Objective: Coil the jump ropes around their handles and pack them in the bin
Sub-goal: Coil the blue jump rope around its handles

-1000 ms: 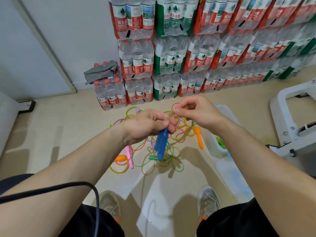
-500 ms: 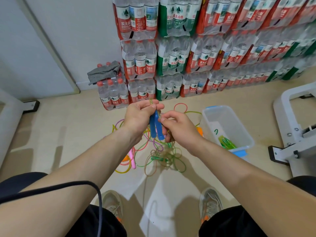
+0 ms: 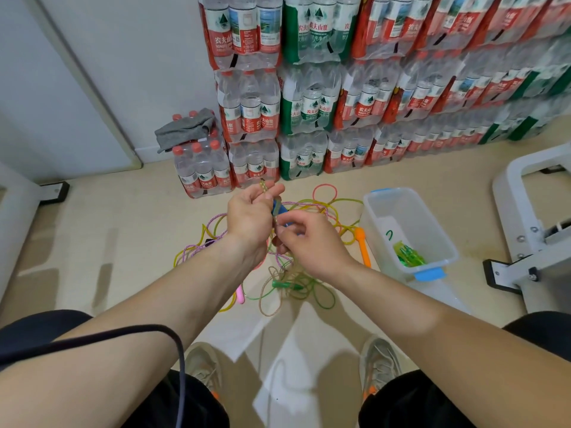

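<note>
The bin point(image 3: 372, 220) stands on the floor point(image 3: 108, 242) to your right, with a green rope point(image 3: 409, 257) inside. Loose ropes point(image 3: 296, 284) lie tangled just beside it. Above them your left hand point(image 3: 251, 217) grips the blue handles point(image 3: 279, 209), and your right hand point(image 3: 312, 242) pinches their lower end with curled fingers.

Head-worn view, forward-down, close over floor point(image 3: 92, 242)

Held handles point(image 3: 279, 210), centre of frame: blue.
Rope tangle point(image 3: 289, 274), lower centre: pink, yellow, green and orange strands.
Loose handles: one orange point(image 3: 362, 246), one pink point(image 3: 240, 296).
Bin point(image 3: 411, 222), right of centre: clear, light-blue latches.
Bottle packs point(image 3: 312, 103), upper frame: red and green labels, red caps.
Cloth point(image 3: 185, 129), upper left: grey.
</note>
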`<state>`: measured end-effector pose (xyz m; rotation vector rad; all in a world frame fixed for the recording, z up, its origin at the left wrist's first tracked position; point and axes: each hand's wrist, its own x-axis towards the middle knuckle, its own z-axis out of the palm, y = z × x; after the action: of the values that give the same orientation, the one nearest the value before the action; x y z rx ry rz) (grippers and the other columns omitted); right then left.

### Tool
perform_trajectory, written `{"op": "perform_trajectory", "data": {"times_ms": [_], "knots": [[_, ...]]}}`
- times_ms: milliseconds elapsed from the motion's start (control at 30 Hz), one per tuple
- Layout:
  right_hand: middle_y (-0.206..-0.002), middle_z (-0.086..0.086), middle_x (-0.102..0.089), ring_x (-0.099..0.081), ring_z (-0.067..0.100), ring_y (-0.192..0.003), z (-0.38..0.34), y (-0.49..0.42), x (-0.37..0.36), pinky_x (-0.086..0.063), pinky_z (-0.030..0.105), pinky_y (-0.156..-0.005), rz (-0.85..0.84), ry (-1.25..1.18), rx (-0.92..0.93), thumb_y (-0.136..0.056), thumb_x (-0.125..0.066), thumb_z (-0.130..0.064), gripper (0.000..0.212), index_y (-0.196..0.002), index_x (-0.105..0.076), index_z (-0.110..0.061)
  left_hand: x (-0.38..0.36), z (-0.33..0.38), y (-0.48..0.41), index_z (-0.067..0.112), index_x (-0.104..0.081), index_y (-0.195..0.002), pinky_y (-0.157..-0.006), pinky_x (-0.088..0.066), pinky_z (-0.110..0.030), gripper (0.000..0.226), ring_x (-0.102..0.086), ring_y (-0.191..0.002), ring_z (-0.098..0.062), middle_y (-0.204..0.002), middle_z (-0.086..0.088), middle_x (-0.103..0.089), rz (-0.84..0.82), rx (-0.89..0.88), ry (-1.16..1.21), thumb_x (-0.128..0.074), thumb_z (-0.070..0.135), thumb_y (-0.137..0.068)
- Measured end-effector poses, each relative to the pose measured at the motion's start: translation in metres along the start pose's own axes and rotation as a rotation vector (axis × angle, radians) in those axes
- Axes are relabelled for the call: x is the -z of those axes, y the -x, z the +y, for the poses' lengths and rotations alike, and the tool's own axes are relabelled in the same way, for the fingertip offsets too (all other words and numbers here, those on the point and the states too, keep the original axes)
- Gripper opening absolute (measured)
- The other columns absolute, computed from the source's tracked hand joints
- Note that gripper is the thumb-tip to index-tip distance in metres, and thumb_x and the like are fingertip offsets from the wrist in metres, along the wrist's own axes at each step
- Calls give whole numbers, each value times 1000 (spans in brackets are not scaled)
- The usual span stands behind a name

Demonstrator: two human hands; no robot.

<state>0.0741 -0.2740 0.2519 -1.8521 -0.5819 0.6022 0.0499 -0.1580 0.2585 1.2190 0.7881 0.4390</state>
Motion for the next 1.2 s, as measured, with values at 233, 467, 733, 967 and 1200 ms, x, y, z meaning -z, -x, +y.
{"op": "perform_trajectory", "data": {"times_ms": [233, 467, 733, 967, 1200], "knots": [[-75, -5, -53, -55, 24, -76, 0, 15, -13, -48, 43, -75, 0, 412, 290, -98, -52, -20, 37, -135, -53, -21, 4, 14, -5, -3, -54, -129, -87, -54, -36, 30, -68, -100, -24, -112, -9, -74, 68, 68, 135, -42, -5, -101], [-115, 8, -45, -47, 31, -111, 2, 18, -13, -44, 45, -93, -55, 788, 373, -97, -53, -34, 70, -156, -23, -12, 10, 28, -6, -5, -60, -122, -64, -52, -27, 40, -67, -81, -22, -98, -13, -72, 41, 86, 174, -75, 1, -85], [-82, -10, -60, -63, 20, -84, 10, 21, -14, -51, 45, -80, 14, 292, 201, -104, -48, -27, 15, -100, -62, -23, 13, 42, -8, -4, -57, -120, -78, -58, -22, 31, -71, -92, -20, -102, -9, -74, 15, 91, 324, -57, -14, -90], [-66, 1, -61, -40, 3, -44, 5, -11, 37, -35, 16, -51, 27, -163, -105, -97, -55, 2, 22, -87, -71, -10, 26, 56, -1, -1, -63, -117, -76, -61, -27, 32, -74, -95, -24, -107, -9, -76, -357, 162, 169, -53, -15, -90], [-56, -2, -39, -38, 8, -44, -6, -15, 54, -34, 21, -49, -89, -453, -248, -102, -55, -14, 23, -79, -61, -12, 27, 57, -2, -1, -64, -119, -83, -61, -34, 34, -73, -100, -28, -108, -11, -75, -500, 53, -103, -55, -16, -89]]}}
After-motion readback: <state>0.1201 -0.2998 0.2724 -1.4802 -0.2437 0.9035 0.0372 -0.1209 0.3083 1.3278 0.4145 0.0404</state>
